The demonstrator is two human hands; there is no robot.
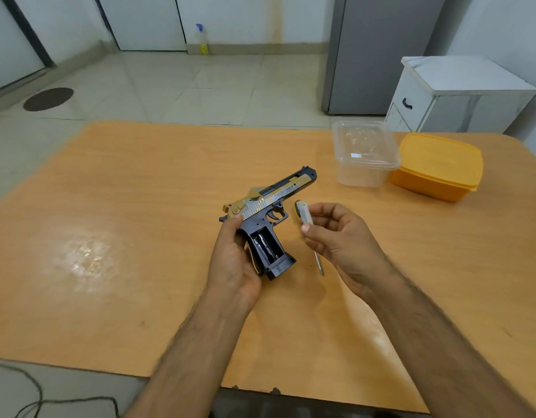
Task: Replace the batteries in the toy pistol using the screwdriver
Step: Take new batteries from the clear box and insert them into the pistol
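While our left hand (235,260) curls round the back of the toy pistol (266,218), holding it above the table (125,236) with its barrel pointing away to the right, our right hand (336,236) hovers just beside it, palm turned up. Its thumb and fingers pinch a battery (303,213), and the screwdriver (319,263) shaft sticks out below the palm. We see the grip's battery compartment (265,244) open. Our palm hides the screwdriver handle, and the compartment's dark inside is hard to read.
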